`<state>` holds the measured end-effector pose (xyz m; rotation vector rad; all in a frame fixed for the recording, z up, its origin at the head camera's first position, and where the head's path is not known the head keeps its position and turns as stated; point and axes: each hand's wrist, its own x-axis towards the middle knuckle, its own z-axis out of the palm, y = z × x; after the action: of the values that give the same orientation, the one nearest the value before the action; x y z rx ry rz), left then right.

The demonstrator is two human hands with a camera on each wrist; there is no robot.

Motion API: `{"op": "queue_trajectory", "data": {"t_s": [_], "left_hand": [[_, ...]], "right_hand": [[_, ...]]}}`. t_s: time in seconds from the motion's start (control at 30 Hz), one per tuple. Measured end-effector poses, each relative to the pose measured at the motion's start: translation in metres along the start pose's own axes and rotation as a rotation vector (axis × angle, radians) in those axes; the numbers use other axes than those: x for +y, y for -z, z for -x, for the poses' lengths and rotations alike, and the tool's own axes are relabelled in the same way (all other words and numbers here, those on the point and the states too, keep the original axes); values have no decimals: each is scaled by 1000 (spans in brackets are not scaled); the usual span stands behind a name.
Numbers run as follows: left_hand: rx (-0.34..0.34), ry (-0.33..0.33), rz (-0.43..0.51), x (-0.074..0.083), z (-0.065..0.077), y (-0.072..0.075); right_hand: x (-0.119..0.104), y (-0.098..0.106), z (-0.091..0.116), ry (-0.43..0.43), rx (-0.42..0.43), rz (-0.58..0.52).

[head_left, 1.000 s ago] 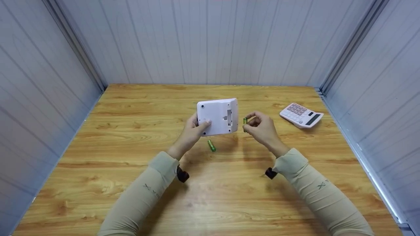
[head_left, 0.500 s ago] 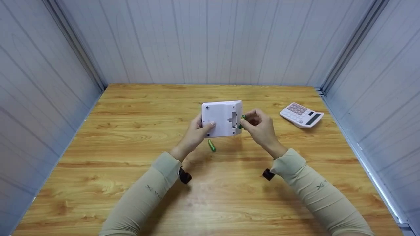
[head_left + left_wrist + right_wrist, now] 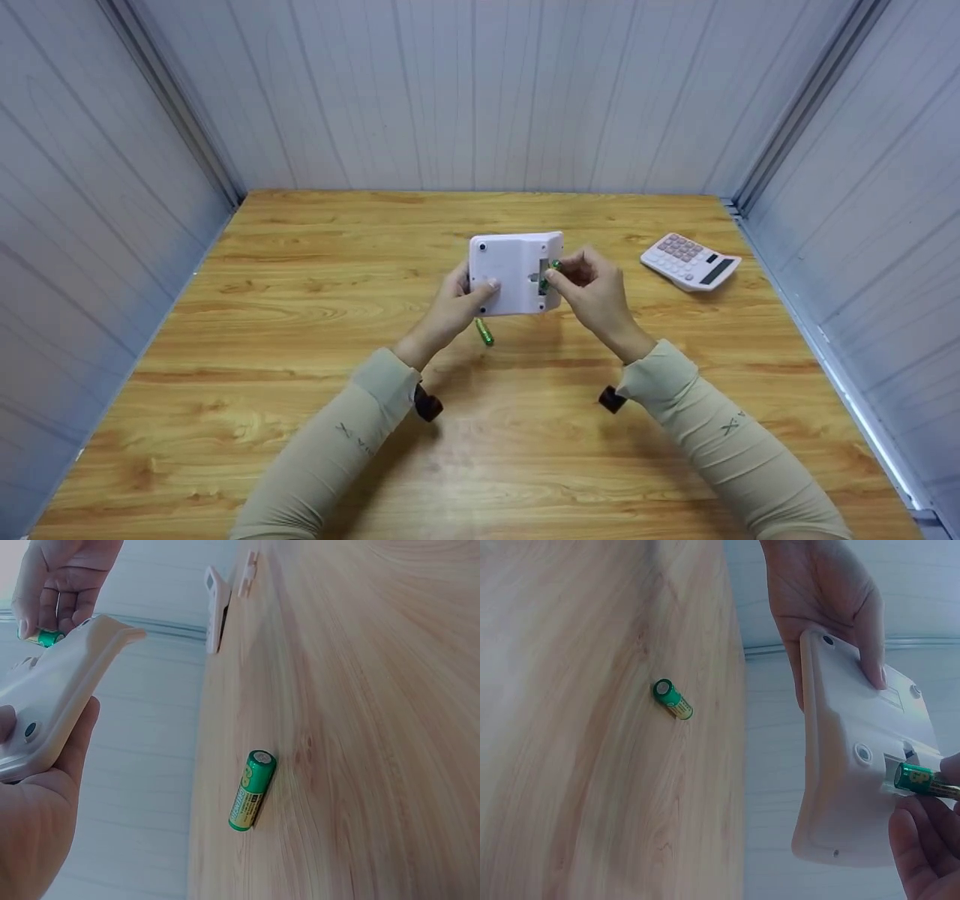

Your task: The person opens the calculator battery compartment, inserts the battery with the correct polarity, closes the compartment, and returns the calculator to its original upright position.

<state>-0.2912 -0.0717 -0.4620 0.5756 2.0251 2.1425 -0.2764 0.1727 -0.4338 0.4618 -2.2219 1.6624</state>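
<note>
My left hand [image 3: 457,295] grips a white calculator [image 3: 506,274] by its left side, thumb pressed on its back, which faces me. Near the calculator's right edge the battery slot [image 3: 543,276] lies uncovered. My right hand [image 3: 600,292] pinches a green battery [image 3: 922,780] between thumb and fingers, its end right at the slot in the right wrist view. Below the calculator, a second green battery [image 3: 253,791] lies on the wooden table [image 3: 480,450].
Another calculator [image 3: 690,262], white with pink keys, lies face up at the table's right. In the left wrist view a small pale pink piece [image 3: 248,574] lies beside it. Pale panel walls [image 3: 480,97] border the table at the back and both sides.
The left hand has shifted the calculator slightly right. The right hand has brought its battery left, from beside the calculator to the slot. The battery on the table has stayed put.
</note>
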Motion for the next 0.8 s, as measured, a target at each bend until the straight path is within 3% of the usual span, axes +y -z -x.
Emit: {"op": "queue_trajectory", "data": {"t_s": [0.2, 0.8], "left_hand": [[-16, -29, 8, 0, -1, -2], [-17, -14, -17, -1, -1, -4]], "right_hand": [[2, 0, 0, 44, 9, 8], [5, -1, 0, 13, 22, 93]]}}
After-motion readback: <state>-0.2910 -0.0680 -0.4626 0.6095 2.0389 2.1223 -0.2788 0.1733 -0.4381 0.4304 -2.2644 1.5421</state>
